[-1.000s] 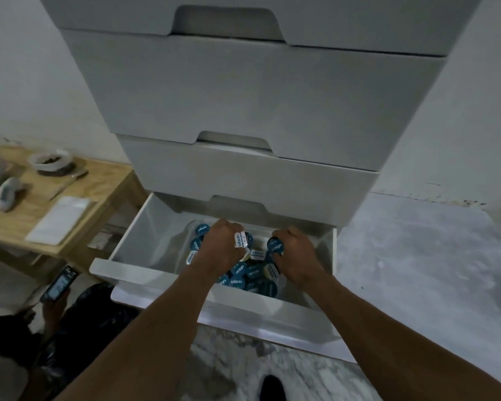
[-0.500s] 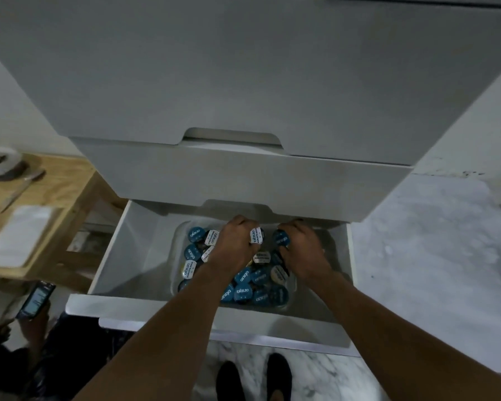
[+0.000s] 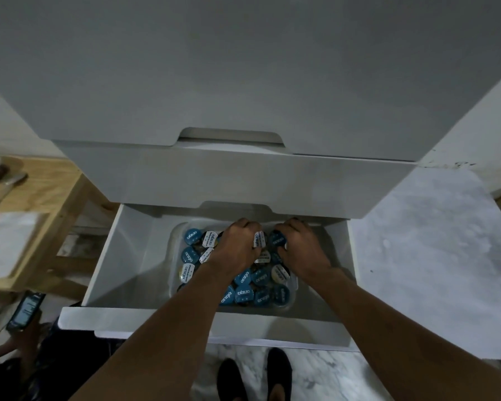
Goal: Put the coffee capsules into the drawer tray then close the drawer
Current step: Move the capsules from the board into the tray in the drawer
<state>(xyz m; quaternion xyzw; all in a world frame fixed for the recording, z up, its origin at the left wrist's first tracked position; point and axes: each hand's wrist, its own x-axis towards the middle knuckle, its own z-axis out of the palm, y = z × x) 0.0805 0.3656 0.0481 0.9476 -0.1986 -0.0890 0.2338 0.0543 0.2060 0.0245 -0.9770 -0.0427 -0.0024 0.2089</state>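
Observation:
The bottom white drawer point(image 3: 119, 285) stands pulled out. Inside it sits a clear plastic tray point(image 3: 174, 241) holding several blue and white coffee capsules point(image 3: 245, 293). My left hand point(image 3: 237, 247) is down in the tray, fingers curled round a white-lidded capsule point(image 3: 259, 239). My right hand point(image 3: 300, 246) is beside it, fingers curled round a blue-lidded capsule point(image 3: 278, 241). Both hands hover over the far part of the tray, under the edge of the drawer above.
Closed white drawers point(image 3: 235, 175) overhang the open one. A wooden table point(image 3: 49, 192) with a white pad stands at the left. Another person's hand holds a phone point(image 3: 26, 309) at lower left. My feet point(image 3: 255, 374) stand on marble floor.
The view has dropped closer over the drawer. Both hands have stayed in the tray, each still holding a capsule, shifting slightly toward the back.

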